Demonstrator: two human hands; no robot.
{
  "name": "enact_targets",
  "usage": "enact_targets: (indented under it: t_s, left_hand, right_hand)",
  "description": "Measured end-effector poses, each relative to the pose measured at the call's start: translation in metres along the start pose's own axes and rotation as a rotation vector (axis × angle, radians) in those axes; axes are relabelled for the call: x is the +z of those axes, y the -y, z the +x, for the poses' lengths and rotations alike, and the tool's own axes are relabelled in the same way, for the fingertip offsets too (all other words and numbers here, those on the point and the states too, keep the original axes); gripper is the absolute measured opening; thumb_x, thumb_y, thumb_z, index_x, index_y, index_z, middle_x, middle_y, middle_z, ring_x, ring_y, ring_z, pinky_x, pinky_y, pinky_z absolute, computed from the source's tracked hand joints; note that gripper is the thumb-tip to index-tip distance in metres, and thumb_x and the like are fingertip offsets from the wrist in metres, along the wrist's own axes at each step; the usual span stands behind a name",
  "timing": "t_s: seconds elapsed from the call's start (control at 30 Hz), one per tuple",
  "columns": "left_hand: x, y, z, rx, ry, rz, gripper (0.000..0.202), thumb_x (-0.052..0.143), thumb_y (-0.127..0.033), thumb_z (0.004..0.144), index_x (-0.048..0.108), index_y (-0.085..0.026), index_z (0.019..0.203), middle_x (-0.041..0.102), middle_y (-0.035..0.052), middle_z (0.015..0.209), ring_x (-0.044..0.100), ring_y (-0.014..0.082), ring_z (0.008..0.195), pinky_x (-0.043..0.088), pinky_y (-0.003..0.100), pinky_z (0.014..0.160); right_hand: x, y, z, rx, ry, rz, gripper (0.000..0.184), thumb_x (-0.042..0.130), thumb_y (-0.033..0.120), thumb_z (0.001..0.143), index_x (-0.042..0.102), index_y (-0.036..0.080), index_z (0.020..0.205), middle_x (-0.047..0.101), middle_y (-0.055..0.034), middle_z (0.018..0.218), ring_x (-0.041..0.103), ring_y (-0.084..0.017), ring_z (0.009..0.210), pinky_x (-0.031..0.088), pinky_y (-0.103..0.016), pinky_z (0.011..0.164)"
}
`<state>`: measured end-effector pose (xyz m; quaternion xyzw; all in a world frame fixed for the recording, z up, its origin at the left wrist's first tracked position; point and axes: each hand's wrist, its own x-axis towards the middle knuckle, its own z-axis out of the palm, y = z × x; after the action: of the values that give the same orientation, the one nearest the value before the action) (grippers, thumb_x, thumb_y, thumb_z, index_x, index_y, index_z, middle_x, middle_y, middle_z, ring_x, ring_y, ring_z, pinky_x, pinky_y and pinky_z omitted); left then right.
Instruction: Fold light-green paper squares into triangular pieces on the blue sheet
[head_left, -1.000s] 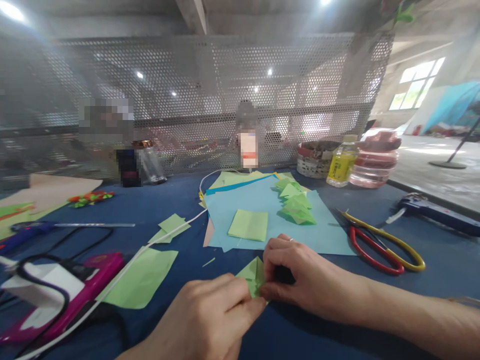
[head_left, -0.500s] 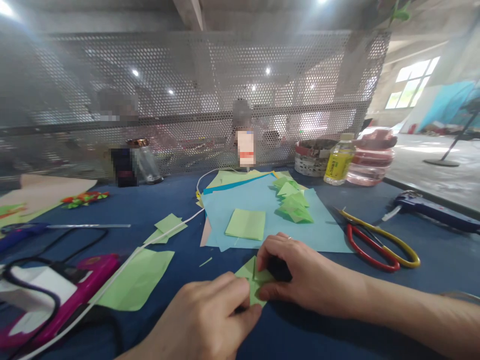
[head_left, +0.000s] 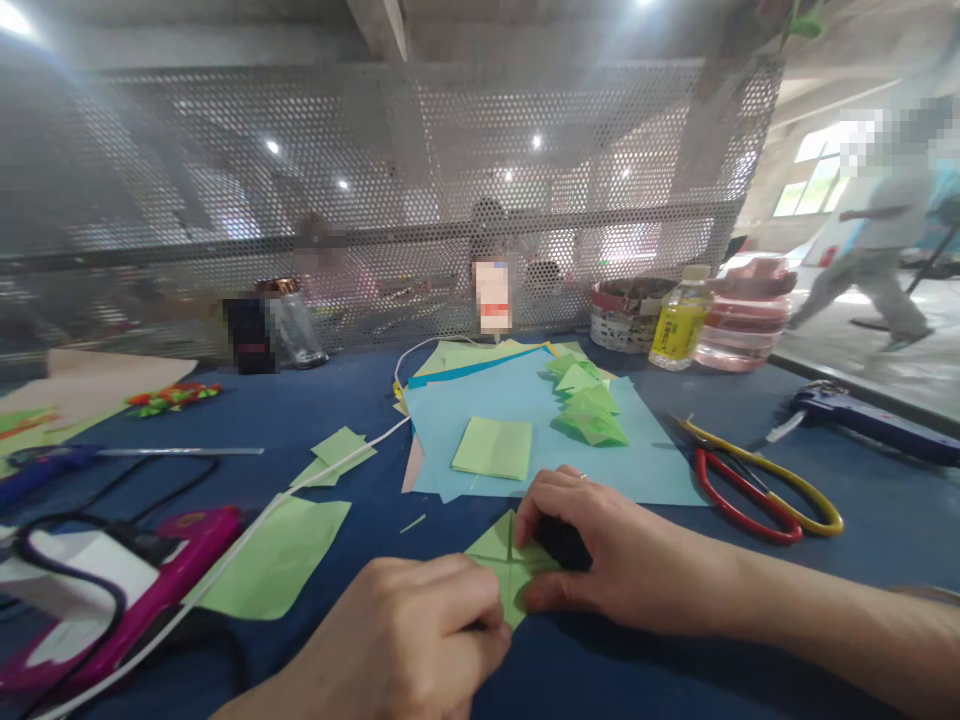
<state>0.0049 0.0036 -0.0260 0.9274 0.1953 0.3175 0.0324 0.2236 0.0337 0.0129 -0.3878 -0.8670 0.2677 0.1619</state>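
Note:
A small folded piece of light green paper (head_left: 504,562) lies on the blue table between both hands. My left hand (head_left: 405,640) is closed, its fingertips pinching the paper's near edge. My right hand (head_left: 600,555) is curled, fingers pressing the paper's right side down. Just beyond lies a flat green folded square (head_left: 493,447) on a light blue sheet (head_left: 645,440), beside a row of several folded green pieces (head_left: 589,400).
Red and yellow scissors (head_left: 757,485) lie right of the blue sheet, a blue glue gun (head_left: 862,420) farther right. A pink glue gun (head_left: 142,590) with cables, a white cord and green offcuts (head_left: 277,560) sit left. Bottles stand by the perforated screen. A person (head_left: 877,240) walks at right.
The green paper has been opened flatter on the table and my hands shifted slightly on it. A person has walked into view at the far right.

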Motion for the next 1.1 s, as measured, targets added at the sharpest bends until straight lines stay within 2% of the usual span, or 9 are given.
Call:
enact_targets:
  t_s: [0.07, 0.23, 0.4, 0.5, 0.57, 0.7, 0.8, 0.9, 1.1]
  left_hand:
    - [-0.0007, -0.0003, 0.0003, 0.002, -0.001, 0.003, 0.028, 0.039, -0.009, 0.074, 0.064, -0.020, 0.081, 0.057, 0.0024, 0.066, 0.051, 0.0144, 0.055, 0.036, 0.022, 0.045]
    - [-0.0019, 0.0009, -0.0003, 0.005, 0.011, 0.014, 0.028, 0.038, -0.008, 0.073, 0.063, -0.020, 0.080, 0.058, 0.0027, 0.068, 0.054, 0.0149, 0.057, 0.039, 0.021, 0.047]
    - [-0.0026, 0.0009, 0.0001, 0.013, 0.000, 0.001, 0.032, 0.039, -0.004, 0.070, 0.064, -0.019, 0.081, 0.060, 0.0020, 0.070, 0.056, 0.0137, 0.058, 0.041, 0.020, 0.048]
    - [-0.0028, 0.0003, 0.0008, 0.013, -0.014, 0.001, 0.032, 0.039, -0.004, 0.068, 0.065, -0.019, 0.081, 0.061, 0.0020, 0.071, 0.056, 0.0136, 0.057, 0.041, 0.021, 0.048]
    - [-0.0027, -0.0001, 0.0011, 0.008, -0.021, 0.013, 0.031, 0.039, -0.004, 0.069, 0.064, -0.019, 0.080, 0.061, 0.0022, 0.070, 0.056, 0.0137, 0.057, 0.041, 0.021, 0.048]
    - [-0.0020, -0.0012, 0.0011, 0.005, -0.015, 0.030, 0.031, 0.038, -0.005, 0.070, 0.064, -0.019, 0.080, 0.060, 0.0026, 0.069, 0.055, 0.0138, 0.056, 0.041, 0.021, 0.048]
    - [-0.0017, -0.0022, 0.0007, 0.002, -0.006, 0.047, 0.029, 0.038, -0.006, 0.072, 0.063, -0.019, 0.080, 0.060, 0.0023, 0.069, 0.055, 0.0136, 0.054, 0.041, 0.020, 0.047]
    - [-0.0025, -0.0029, 0.0002, -0.006, -0.018, 0.088, 0.031, 0.036, -0.006, 0.075, 0.063, -0.020, 0.085, 0.062, 0.0015, 0.071, 0.057, 0.0133, 0.054, 0.043, 0.020, 0.048]
    - [-0.0043, -0.0031, -0.0006, 0.011, -0.012, 0.139, 0.034, 0.037, -0.006, 0.077, 0.064, -0.020, 0.092, 0.066, 0.0016, 0.080, 0.063, 0.0135, 0.062, 0.049, 0.021, 0.055]
  right_hand:
    - [0.0005, 0.0008, -0.0002, 0.017, -0.001, -0.008, 0.025, 0.078, 0.027, 0.073, 0.060, 0.018, 0.088, 0.060, -0.0015, 0.086, 0.052, -0.018, 0.083, 0.042, -0.029, 0.077]
    - [-0.0006, -0.0025, 0.0001, -0.050, 0.003, -0.005, 0.016, 0.066, 0.009, 0.077, 0.061, 0.017, 0.089, 0.061, -0.0021, 0.089, 0.053, -0.016, 0.083, 0.043, -0.029, 0.081]
    - [-0.0027, -0.0059, 0.0009, -0.170, 0.031, 0.004, 0.010, 0.059, 0.016, 0.087, 0.065, 0.016, 0.095, 0.062, -0.0043, 0.091, 0.054, -0.017, 0.089, 0.042, -0.029, 0.084]
    - [-0.0029, -0.0078, 0.0015, -0.240, 0.040, 0.013, 0.024, 0.043, 0.011, 0.095, 0.066, 0.016, 0.099, 0.063, -0.0048, 0.092, 0.055, -0.015, 0.090, 0.042, -0.028, 0.085]
    - [-0.0029, -0.0087, 0.0020, -0.254, 0.040, 0.005, 0.028, 0.040, 0.011, 0.096, 0.067, 0.017, 0.101, 0.062, -0.0052, 0.093, 0.055, -0.015, 0.089, 0.042, -0.028, 0.085]
    - [-0.0040, -0.0077, 0.0030, -0.253, 0.079, -0.009, 0.020, 0.049, 0.017, 0.095, 0.067, 0.018, 0.102, 0.061, -0.0051, 0.094, 0.055, -0.015, 0.090, 0.043, -0.028, 0.085]
    - [-0.0042, -0.0055, 0.0031, -0.241, 0.083, -0.003, 0.007, 0.060, 0.020, 0.090, 0.066, 0.018, 0.093, 0.061, -0.0040, 0.092, 0.056, -0.016, 0.090, 0.043, -0.028, 0.085]
    - [-0.0032, -0.0038, 0.0018, -0.220, 0.051, -0.008, 0.002, 0.063, 0.016, 0.086, 0.064, 0.017, 0.085, 0.061, -0.0038, 0.092, 0.057, -0.016, 0.091, 0.044, -0.028, 0.086]
    - [-0.0050, -0.0020, 0.0011, -0.285, 0.049, -0.055, 0.006, 0.061, 0.012, 0.084, 0.063, 0.016, 0.087, 0.053, -0.0099, 0.129, 0.051, -0.021, 0.120, 0.040, -0.034, 0.100]
